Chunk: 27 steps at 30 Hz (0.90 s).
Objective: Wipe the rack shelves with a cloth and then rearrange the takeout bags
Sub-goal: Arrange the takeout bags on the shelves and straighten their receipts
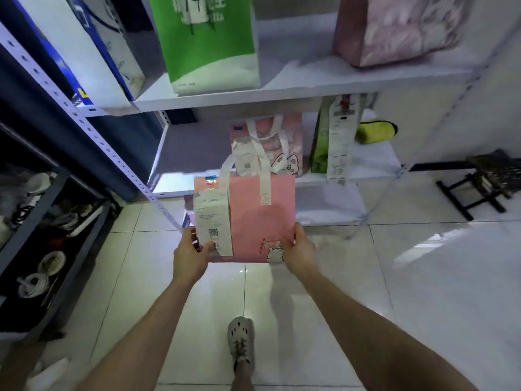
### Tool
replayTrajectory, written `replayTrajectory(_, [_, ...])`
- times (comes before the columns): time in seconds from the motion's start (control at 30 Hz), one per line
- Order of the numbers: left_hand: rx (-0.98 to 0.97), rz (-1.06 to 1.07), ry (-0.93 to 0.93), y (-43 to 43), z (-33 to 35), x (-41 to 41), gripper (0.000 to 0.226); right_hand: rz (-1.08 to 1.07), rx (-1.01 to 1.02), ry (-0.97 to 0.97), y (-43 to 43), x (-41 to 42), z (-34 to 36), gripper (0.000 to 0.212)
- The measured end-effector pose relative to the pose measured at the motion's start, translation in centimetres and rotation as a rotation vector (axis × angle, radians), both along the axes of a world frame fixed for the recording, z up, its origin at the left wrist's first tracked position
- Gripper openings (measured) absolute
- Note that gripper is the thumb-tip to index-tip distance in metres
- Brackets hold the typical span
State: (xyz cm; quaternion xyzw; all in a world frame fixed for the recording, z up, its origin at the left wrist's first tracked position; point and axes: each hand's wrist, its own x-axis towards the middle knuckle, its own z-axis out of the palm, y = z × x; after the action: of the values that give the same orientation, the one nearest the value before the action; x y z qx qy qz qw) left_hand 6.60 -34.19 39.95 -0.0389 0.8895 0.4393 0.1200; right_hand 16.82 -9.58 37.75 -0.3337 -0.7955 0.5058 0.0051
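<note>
I hold a pink takeout bag (253, 221) with white handles and a receipt in front of the white rack, above the floor. My left hand (191, 253) grips its lower left corner and my right hand (298, 249) grips its lower right corner. On the middle shelf (366, 176) behind it stand another pink bag (270, 142) and a green bag (320, 148) with a long receipt. A yellow-green cloth (376, 131) lies at the back right of that shelf. The upper shelf (282, 94) carries a green-and-white bag (208, 43), a pink patterned bag (400, 29) and a white-and-blue bag (93, 46).
A dark rack (42, 210) with shoes and clutter stands at the left. A perforated white rack post (93, 131) runs diagonally past it. A black folding stand (479, 184) sits on the tiled floor at the right. My foot in a grey clog (241, 342) is below.
</note>
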Motion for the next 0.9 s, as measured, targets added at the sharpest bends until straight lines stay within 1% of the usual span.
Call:
replayTrajectory(0.07, [0.023,-0.094,0.0,4.5,0.7,2.0,0.036,-0.077,0.022,0.026,4.1,3.8,0.7,0.013])
replayTrajectory(0.17, [0.083,-0.201,-0.025,11.1,1.6,4.4,0.035,-0.171,0.052,0.042,9.8,8.2,2.1,0.02])
replayTrajectory(0.23, [0.083,-0.254,-0.021,14.9,2.0,5.3,0.035,-0.22,0.066,0.057,13.1,10.0,2.9,0.024])
replayTrajectory(0.33, [0.078,-0.317,-0.013,19.9,2.4,5.4,0.032,-0.284,0.081,0.046,17.2,11.4,3.7,0.019])
replayTrajectory(0.4, [0.088,-0.369,-0.016,22.9,2.5,4.9,0.033,-0.332,0.085,0.06,19.6,11.6,4.1,0.022])
replayTrajectory(0.5, [0.051,-0.453,-0.016,27.4,2.7,3.4,0.044,-0.418,0.081,0.048,23.0,11.4,4.5,0.023])
replayTrajectory(0.7, [-0.006,-0.592,-0.107,35.2,3.0,-0.4,0.054,-0.524,0.123,0.036,28.5,9.9,5.3,0.028])
replayTrajectory(0.8, [0.028,-0.627,-0.17,38.4,3.2,-2.0,0.064,-0.564,0.14,0.035,30.5,9.1,5.2,0.025])
replayTrajectory(0.9, [0.055,-0.617,-0.189,40.9,3.4,-3.4,0.07,-0.568,0.126,0.039,31.8,8.2,4.9,0.022])
